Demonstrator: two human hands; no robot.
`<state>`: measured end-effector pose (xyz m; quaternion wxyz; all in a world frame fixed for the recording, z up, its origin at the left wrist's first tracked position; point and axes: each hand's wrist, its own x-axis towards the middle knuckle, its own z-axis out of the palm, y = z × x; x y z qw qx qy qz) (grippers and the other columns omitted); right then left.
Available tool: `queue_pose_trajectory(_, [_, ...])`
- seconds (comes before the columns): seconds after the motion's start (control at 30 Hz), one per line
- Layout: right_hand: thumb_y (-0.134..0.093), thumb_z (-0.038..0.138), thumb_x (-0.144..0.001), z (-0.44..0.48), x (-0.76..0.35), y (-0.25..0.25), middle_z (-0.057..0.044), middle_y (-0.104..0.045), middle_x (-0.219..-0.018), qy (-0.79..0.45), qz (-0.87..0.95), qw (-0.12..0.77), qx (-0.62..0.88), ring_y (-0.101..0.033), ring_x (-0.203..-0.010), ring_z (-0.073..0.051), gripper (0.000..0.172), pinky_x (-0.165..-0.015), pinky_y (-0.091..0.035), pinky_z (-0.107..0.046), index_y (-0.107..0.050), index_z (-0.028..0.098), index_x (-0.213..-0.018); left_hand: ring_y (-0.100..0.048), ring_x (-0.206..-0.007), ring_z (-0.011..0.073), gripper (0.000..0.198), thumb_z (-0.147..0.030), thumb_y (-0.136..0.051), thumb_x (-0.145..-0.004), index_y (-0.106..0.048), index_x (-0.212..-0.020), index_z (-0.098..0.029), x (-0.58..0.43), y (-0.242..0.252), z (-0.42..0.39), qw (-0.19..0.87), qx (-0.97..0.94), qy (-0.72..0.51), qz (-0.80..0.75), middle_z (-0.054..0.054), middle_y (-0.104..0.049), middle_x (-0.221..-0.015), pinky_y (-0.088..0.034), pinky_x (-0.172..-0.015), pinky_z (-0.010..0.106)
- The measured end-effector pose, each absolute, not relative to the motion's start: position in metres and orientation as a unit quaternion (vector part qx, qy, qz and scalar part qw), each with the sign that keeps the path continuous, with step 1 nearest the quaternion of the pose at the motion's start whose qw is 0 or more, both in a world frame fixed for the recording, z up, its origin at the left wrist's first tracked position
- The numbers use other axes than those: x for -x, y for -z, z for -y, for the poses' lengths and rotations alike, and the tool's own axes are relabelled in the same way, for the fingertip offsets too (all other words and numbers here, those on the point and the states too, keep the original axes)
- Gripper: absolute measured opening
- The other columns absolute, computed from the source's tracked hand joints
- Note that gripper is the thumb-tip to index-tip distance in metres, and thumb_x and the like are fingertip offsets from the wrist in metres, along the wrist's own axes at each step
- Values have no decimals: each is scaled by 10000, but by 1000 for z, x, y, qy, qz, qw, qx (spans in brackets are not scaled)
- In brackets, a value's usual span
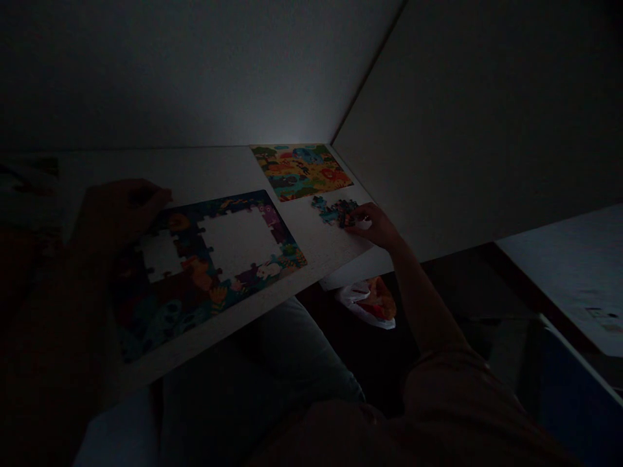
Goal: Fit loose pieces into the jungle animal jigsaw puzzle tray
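A part-built jigsaw puzzle point(214, 259) with a dark, colourful border and two bare white gaps lies on the white table point(204, 170). My left hand point(119, 211) rests in shadow on the puzzle's upper left corner, fingers curled; what it holds is hidden. My right hand point(372, 224) reaches to a small heap of loose puzzle pieces point(335, 211) near the table's right edge, fingers pinched on the heap. A finished yellow-and-green animal puzzle point(302, 170) lies beyond, by the wall.
The scene is very dim. A wall rises right behind the table and a slanted panel point(487, 130) closes the right side. A plastic bag point(370, 301) lies on the floor under the table edge. Another white surface point(574, 272) stands far right. My legs are below.
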<state>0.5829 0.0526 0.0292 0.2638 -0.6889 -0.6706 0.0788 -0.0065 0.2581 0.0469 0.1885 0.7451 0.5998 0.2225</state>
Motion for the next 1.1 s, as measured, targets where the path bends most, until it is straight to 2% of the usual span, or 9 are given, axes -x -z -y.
queue_pose_trajectory(0.13, [-956, 658, -889, -52, -572, -32, -105, -830, -1115, -86, 663, 258, 697, -765, -977, -324, 429, -938, -684, -525, -826, 321, -1119, -823, -1173, 312, 474, -694, -546, -1092, -820, -1143, -311, 7, -44, -260, 180, -743, -202, -612, 24, -914, -1314, -625, -1064, 423])
queue_pose_trajectory(0.27, [-960, 752, -876, -46, -562, -33, -127, -868, -1037, -84, 636, 299, 707, -741, -884, -302, 519, -826, -627, -483, -797, 308, -1089, -798, -1172, 282, 499, -622, -541, -1112, -844, -1189, -233, 7, -41, -258, 182, -760, -224, -582, 93, -908, -1309, -598, -1083, 391])
queue_pose_trajectory(0.33, [-959, 794, -908, -48, -555, -36, -129, -899, -1009, -109, 629, 329, 696, -768, -847, -304, 526, -805, -617, -489, -804, 319, -1076, -766, -1115, 265, 463, -622, -578, -1093, -839, -1127, -240, 7, -37, -259, 189, -753, -268, -571, 74, -909, -1236, -590, -1045, 403])
queue_pose_trajectory(0.4, [-1003, 789, -915, -57, -543, -41, -136, -922, -1013, -159, 633, 360, 667, -796, -811, -307, 519, -771, -615, -496, -825, 336, -1096, -720, -1039, 245, 483, -738, -631, -1061, -818, -1044, -293, 7, -30, -262, 215, -742, -319, -549, 13, -903, -1135, -583, -987, 412])
queue_pose_trajectory(0.5, [-1024, 737, -954, -86, -501, -57, -126, -921, -1021, -199, 666, 395, 601, -763, -728, -280, 454, -682, -581, -485, -845, 356, -1125, -717, -943, 286, 538, -862, -681, -988, -749, -888, -338, 7, -18, -270, 241, -727, -386, -514, 43, -857, -956, -562, -875, 465])
queue_pose_trajectory(0.6, [-997, 603, -1016, -132, -434, -72, -113, -930, -1126, -216, 724, 408, 512, -841, -919, -292, 309, -839, -664, -489, -857, 340, -1098, -725, -932, 311, 491, -834, -702, -996, -725, -892, -354, 8, -10, -273, 241, -730, -405, -495, 52, -823, -888, -546, -844, 473])
queue_pose_trajectory(0.67, [-976, 574, -1016, -166, -385, -74, -88, -923, -1143, -252, 751, 390, 470, -847, -969, -280, 290, -895, -682, -469, -860, 317, -1085, -724, -941, 314, 470, -815, -706, -999, -725, -906, -355, 8, -8, -273, 237, -733, -402, -495, 52, -813, -886, -550, -855, 471])
queue_pose_trajectory(0.83, [-994, 709, -971, -222, -307, -46, -52, -914, -1038, -347, 760, 310, 454, -837, -966, -298, 431, -872, -717, -467, -844, 319, -1076, -731, -965, 322, 444, -783, -694, -1031, -735, -925, -353, 8, -8, -271, 235, -738, -390, -498, 64, -818, -939, -572, -885, 489])
queue_pose_trajectory(1.1, [-981, 628, -984, -211, -302, -24, -62, -927, -1000, -368, 762, 282, 452, -848, -926, -313, 362, -841, -708, -470, -886, 301, -1106, -747, -985, 325, 437, -753, -711, -1070, -770, -959, -335, 9, -10, -268, 235, -735, -377, -513, 70, -845, -972, -602, -899, 485])
